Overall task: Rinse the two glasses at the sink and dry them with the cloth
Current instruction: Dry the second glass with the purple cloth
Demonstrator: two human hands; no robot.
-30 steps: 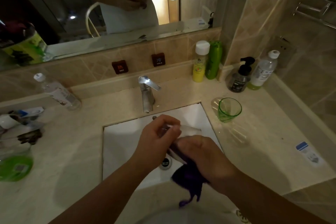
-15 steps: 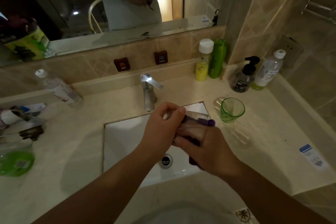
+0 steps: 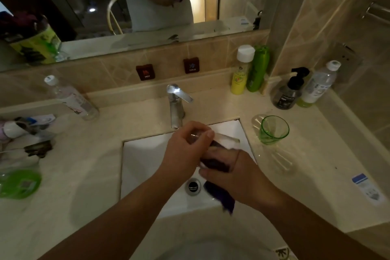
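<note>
Right now you are holding a clear glass [image 3: 221, 143] on its side over the white sink [image 3: 145, 167], just in front of the chrome tap [image 3: 176, 105]. Your left hand [image 3: 185, 150] is gripping the glass by its base end, fingers and thumb curled round it. Your right hand [image 3: 238, 177] is pinching a dark purple cloth [image 3: 219, 196], with part of the cloth pushed inside the glass and showing dark through the wall, and the loose tail hanging below your palm near the drain [image 3: 193, 187]. The glass mouth is pointing toward your right hand.

The second glass, a green glass [image 3: 273, 130], is standing upright on the beige counter [image 3: 316, 164] just to the right of the sink, apart from both hands. Behind it, in the corner, a black pump bottle [image 3: 289, 91] and a clear bottle [image 3: 316, 84] are standing side by side. A yellow bottle [image 3: 241, 69] and a green bottle [image 3: 258, 68] are sitting touching each other against the back ledge. On the left, a clear plastic bottle [image 3: 71, 97] is leaning on the ledge, and a green lidded container [image 3: 19, 183] is lying near the counter's edge. The mirror [image 3: 84, 6] above is reflecting your hands at work.
</note>
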